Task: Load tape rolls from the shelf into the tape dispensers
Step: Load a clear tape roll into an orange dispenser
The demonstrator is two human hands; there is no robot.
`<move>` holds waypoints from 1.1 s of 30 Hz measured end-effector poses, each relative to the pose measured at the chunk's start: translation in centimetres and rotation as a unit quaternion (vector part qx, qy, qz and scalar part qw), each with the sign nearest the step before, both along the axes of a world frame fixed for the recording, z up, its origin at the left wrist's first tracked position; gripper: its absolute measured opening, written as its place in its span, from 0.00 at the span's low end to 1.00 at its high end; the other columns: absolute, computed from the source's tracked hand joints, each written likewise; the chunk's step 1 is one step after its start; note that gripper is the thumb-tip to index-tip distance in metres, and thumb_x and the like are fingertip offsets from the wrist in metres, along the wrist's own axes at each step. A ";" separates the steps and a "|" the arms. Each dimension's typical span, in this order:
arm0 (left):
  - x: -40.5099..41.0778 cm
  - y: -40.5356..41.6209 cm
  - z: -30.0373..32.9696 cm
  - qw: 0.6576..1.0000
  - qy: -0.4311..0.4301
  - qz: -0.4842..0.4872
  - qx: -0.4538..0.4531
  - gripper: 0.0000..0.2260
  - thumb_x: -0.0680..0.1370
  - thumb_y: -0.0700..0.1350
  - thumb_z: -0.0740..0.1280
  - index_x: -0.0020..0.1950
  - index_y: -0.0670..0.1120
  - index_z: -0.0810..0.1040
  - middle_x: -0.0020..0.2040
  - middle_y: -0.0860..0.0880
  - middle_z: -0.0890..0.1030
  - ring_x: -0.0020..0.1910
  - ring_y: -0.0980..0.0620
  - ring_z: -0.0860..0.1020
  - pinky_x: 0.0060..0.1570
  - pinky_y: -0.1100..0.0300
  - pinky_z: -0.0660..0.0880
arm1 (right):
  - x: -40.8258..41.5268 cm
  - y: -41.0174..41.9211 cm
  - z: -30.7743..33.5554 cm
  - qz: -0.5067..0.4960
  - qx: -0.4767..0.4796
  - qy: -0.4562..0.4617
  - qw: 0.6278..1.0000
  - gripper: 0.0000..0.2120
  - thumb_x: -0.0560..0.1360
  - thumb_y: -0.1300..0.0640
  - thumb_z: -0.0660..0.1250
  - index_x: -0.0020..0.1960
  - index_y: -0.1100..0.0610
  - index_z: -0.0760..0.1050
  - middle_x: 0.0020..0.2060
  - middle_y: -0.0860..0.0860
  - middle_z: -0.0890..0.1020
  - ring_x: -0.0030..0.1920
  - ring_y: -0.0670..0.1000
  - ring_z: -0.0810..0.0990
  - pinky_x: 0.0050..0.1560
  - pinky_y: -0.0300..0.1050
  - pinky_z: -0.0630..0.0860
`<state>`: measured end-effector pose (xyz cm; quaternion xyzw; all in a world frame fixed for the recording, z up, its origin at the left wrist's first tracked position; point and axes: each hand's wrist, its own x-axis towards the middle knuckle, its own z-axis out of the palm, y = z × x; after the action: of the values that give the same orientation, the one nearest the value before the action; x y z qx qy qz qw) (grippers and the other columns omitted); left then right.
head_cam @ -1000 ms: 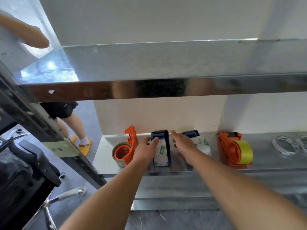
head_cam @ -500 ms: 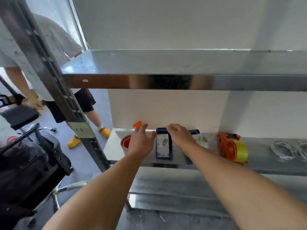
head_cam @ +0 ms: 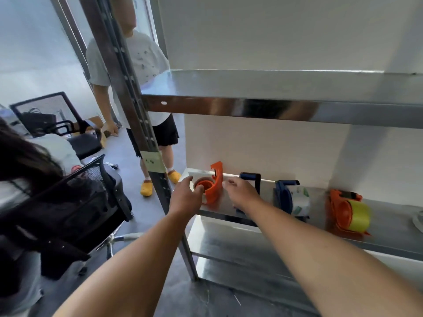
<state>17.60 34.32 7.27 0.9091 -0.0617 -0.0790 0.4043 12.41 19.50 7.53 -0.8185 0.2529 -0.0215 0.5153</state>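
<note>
An orange tape dispenser (head_cam: 216, 187) with a roll on its hub (head_cam: 202, 183) stands at the left end of the lower metal shelf (head_cam: 386, 234). My left hand (head_cam: 186, 199) reaches to the roll's left side, thumb and forefinger spread beside it. Just right of that dispenser hovers my right hand (head_cam: 240, 193), fingers loosely bent and holding nothing. Behind it a blue dispenser (head_cam: 250, 178) is partly hidden. Further right stand a blue dispenser with a white roll (head_cam: 291, 199) and an orange dispenser with a yellow roll (head_cam: 348, 212).
An upright steel post (head_cam: 137, 124) rises just left of my left hand. An upper shelf (head_cam: 274, 106) hangs above. A person in yellow clogs (head_cam: 146, 188) stands behind the post, and a black mesh chair (head_cam: 75, 202) is at the left.
Both hands have moved left from the blue dispenser to the orange one at the shelf's end. The view has swung left, showing the post, chair and person.
</note>
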 end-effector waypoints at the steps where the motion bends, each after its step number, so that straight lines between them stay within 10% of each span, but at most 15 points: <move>1: 0.2 0.2 -0.2 1.000 0.006 0.003 -0.006 0.25 0.81 0.51 0.63 0.77 0.48 0.64 0.75 0.46 0.69 0.72 0.45 0.68 0.69 0.50 0.66 | 0.1 0.4 0.1 0.000 0.006 0.004 1.000 0.14 0.79 0.47 0.62 0.59 0.52 0.78 0.50 0.50 0.79 0.53 0.54 0.77 0.59 0.53 0.77; 20: 9.0 0.5 -6.0 0.990 0.078 -0.118 0.020 0.23 0.80 0.45 0.67 0.75 0.46 0.67 0.69 0.48 0.72 0.66 0.48 0.73 0.59 0.63 0.67 | 7.2 3.5 -4.0 -0.097 -0.008 0.089 0.991 0.24 0.80 0.49 0.63 0.73 0.55 0.64 0.64 0.54 0.74 0.53 0.52 0.74 0.54 0.45 0.74; 33: 10.8 -0.6 -8.9 0.979 0.059 -0.196 0.011 0.29 0.75 0.51 0.74 0.73 0.55 0.67 0.69 0.52 0.71 0.63 0.50 0.74 0.53 0.64 0.68 | 10.0 2.9 -6.2 -0.109 -0.045 0.105 0.987 0.16 0.77 0.56 0.62 0.65 0.52 0.72 0.51 0.52 0.81 0.47 0.53 0.79 0.46 0.46 0.77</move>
<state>28.44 33.76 -1.67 0.8775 -0.2137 -0.2114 0.3737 22.40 22.36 1.30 -0.8065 0.3918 -0.0026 0.4427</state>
